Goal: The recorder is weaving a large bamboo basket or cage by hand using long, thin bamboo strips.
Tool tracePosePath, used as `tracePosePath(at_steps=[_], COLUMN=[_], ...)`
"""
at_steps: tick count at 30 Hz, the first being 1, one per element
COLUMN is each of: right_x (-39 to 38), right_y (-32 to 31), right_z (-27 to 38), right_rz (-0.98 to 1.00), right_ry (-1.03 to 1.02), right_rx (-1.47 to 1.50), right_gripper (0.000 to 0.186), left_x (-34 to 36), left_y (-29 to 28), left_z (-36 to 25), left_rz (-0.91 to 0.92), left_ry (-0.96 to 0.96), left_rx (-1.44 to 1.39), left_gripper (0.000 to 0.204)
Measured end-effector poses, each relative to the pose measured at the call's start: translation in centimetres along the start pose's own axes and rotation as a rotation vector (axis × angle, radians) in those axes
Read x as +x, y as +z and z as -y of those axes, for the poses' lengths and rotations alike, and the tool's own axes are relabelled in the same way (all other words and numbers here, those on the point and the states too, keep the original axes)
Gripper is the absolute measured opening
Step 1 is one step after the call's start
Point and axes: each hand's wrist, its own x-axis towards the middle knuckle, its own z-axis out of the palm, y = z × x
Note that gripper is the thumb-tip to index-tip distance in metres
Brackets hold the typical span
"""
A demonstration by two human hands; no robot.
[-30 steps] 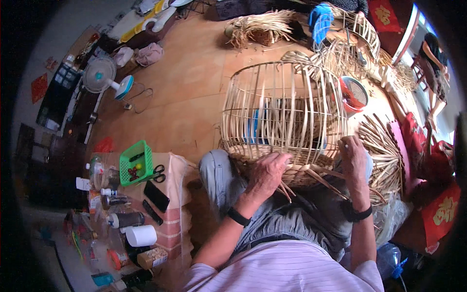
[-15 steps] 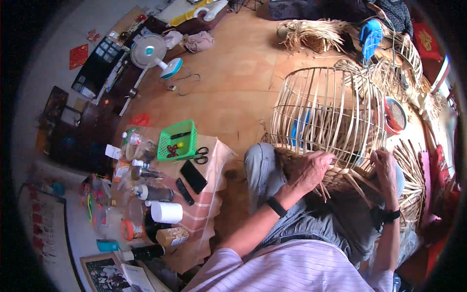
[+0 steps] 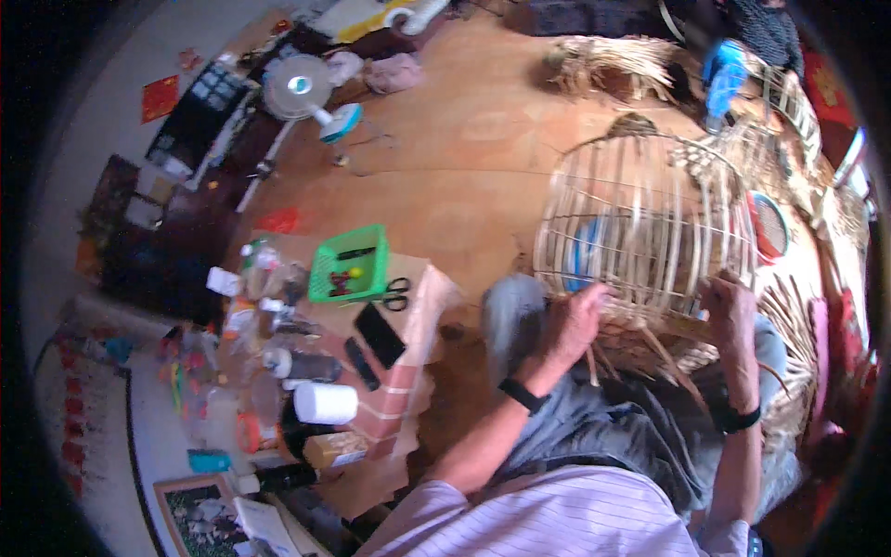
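A wicker basket with an open frame of pale upright strips and thin hoops rests across my lap, its densely woven band nearest me. My left hand is closed on the near left edge of the basket, knuckles up. At the near right edge my right hand is curled into a grip, its fingertips mostly hidden. Loose strip ends stick out towards me between the hands. Motion blurs the picture, so I cannot tell which single strips the fingers pinch.
A table on the left bears a green basket, scissors, a phone and several bottles and jars. Bundles of dried strips lie on the floor ahead. A fan stands far left. Another person sits far right.
The whole view has shifted slightly and blurred. Against the basket, my left hand has moved left along the near edge, and my right hand a little inward.
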Motion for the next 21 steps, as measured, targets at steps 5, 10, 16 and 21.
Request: tracePosePath(at_steps=[5, 10, 16, 21], right_x=[-0.5, -5.8, -11.9, -13.1], right_y=[-3.0, -5.7, -3.3, -3.7], right_z=[1.6, 7.5, 8.8, 8.5], right_rz=[0.141, -0.013, 0.225, 0.381], right_ry=[0.027, -0.07, -0.006, 0.104], right_rx=[0.022, 0.08, 0.095, 0.231], right_gripper=[0.012, 0.015, 0.028, 0.026], left_x=[0.0, -0.3, -2.3, -2.6], left_y=[-1.3, -4.8, -1.2, -0.7], left_z=[0.2, -5.2, -8.3, -8.1], left_rz=[0.094, -0.115, 0.144, 0.188], left_ry=[-0.109, 0.215, 0.42, 0.386], left_rx=[-0.009, 0.231, 0.317, 0.415], left_gripper=[0.027, 0.028, 0.042, 0.068])
